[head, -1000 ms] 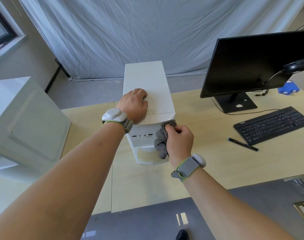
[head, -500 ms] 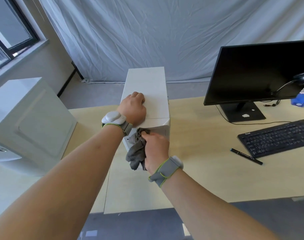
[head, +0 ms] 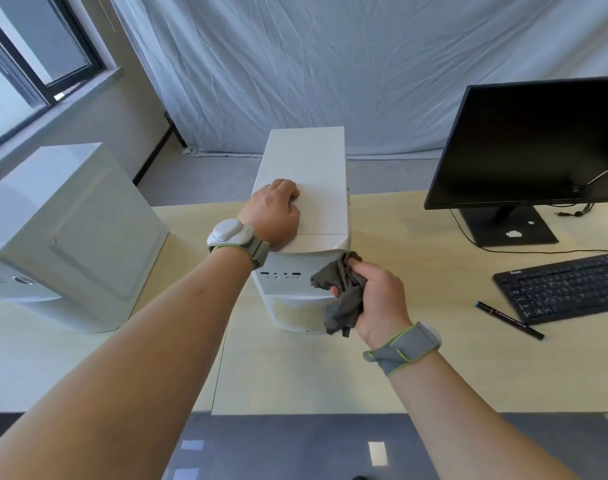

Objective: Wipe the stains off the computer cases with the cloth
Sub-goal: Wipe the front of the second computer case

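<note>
Desk (head: 295, 368), right hand (head: 378, 299) gripping cloth (head: 340, 296)

Pale drape (head: 330, 64), window (head: 36, 64), wooden desk (head: 417, 358)

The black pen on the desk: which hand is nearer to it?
The right. The right hand, gripping the grey cloth at the front of the middle computer case, lies left of the pen. The left hand rests on the case top, farther away.
</note>
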`<state>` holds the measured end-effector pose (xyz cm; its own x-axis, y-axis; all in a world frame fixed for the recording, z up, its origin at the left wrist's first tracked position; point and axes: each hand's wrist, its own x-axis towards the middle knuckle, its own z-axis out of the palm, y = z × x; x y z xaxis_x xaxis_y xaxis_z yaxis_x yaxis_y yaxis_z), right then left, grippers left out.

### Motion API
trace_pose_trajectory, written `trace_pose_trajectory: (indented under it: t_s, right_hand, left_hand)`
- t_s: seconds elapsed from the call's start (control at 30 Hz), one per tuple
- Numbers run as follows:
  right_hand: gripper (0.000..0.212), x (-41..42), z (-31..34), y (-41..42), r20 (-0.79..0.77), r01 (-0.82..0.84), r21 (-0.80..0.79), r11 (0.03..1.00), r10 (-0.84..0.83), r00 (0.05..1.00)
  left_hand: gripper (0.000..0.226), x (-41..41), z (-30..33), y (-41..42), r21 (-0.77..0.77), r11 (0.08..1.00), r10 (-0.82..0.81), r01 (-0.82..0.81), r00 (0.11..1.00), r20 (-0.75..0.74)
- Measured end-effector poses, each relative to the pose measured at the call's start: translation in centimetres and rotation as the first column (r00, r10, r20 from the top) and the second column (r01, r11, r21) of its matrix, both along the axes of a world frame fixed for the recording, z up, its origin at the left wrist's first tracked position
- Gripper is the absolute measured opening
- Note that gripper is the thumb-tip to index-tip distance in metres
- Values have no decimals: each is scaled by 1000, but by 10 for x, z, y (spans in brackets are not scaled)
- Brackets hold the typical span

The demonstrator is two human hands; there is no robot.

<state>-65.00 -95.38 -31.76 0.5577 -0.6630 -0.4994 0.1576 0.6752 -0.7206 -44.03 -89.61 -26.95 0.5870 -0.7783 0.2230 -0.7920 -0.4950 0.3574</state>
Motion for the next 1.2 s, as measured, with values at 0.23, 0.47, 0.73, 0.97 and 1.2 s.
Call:
trace_pose_trajectory:
  t_s: [0.23, 0.47, 0.73, 0.97, 1.2]
  right_hand:
    - [18, 4, -31, 3, -204, 43, -180, 983, -80, 976]
    - [31, 4, -68, 3, -314, -22, -33, 999, 10, 949]
    - [26, -1, -77, 11, -336, -34, -112, 993, -5, 942]
    - [7, 17, -85, 55, -432, -174, -668, 724, -187, 882]
    - [4, 42, -101, 72, -524, -471, -848, 243, -252, 814]
  left_hand:
    - [32, 2, 1, 1, -14, 1000, 13, -13, 1000, -17]
    - [33, 2, 2, 1, -34, 999, 35, -37, 998, -52]
    - [32, 3, 1, 2, -40, 999, 33, -35, 998, -58]
    - [34, 4, -1, 2, -45, 999, 26, -30, 997, -72]
    - [34, 5, 1, 2, -50, 998, 28, -31, 997, -74]
